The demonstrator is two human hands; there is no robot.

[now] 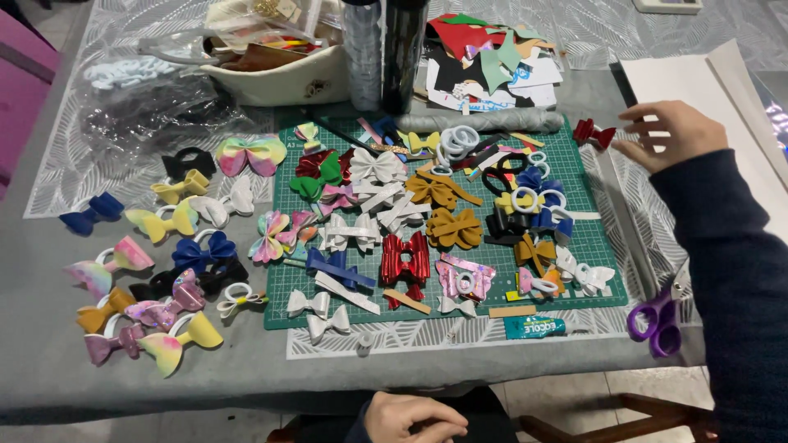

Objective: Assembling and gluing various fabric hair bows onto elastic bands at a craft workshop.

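1. Right now the right hand (669, 134) reaches out to the table's far right, fingers spread and unclenched, their tips just beside a small dark-red glossy bow (593, 134); whether they already touch it I cannot tell, but nothing is pinched yet.
2. That red bow lies just off the right top corner of the green gridded cutting mat (574, 164), next to a flat sheet of white paper (681, 82).
3. The left hand (414, 417) rests low at the table's near edge, loosely curled and holding nothing.
4. Across the mat lie many finished bows, among them a shiny red foil bow (405, 258) and a mustard-brown suede-like bow (454, 228), with white elastic hair rings (456, 141) near the top.
5. More pastel and blue bows sit on the grey tablecloth (49, 246) to the left; purple-handled scissors (657, 321) and a teal glue tube (533, 327) lie at the near right.
6. Judging by this, the step is picking up the red bow; it calls for closing thumb and forefinger on its middle.
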